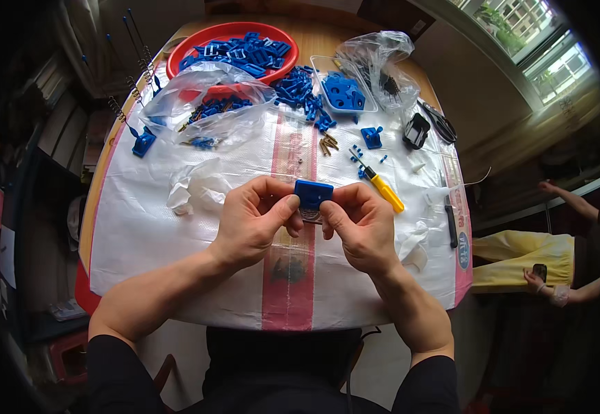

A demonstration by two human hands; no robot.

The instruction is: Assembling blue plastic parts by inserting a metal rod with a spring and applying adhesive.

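Observation:
Between my two hands, above the middle of the table, is a small flat blue plastic part [313, 195]. My left hand [262, 212] pinches its left edge between thumb and fingers. On the opposite edge, my right hand [359, 224] grips it the same way. A bit of metal shows just under the part, too small to make out. Beyond my right hand lies a screwdriver [385, 192] with a yellow handle. Several brass-coloured pins [328, 144] and a blue bracket-like piece [372, 137] lie farther back.
A red basin [295, 62] of blue parts stands at the back, beside a clear bag [169, 103] and a clear tub [374, 103]. Scissors [441, 124] and a black-handled tool [451, 224] lie right. Crumpled tissue [193, 186] is left. Another person [534, 259] is at far right.

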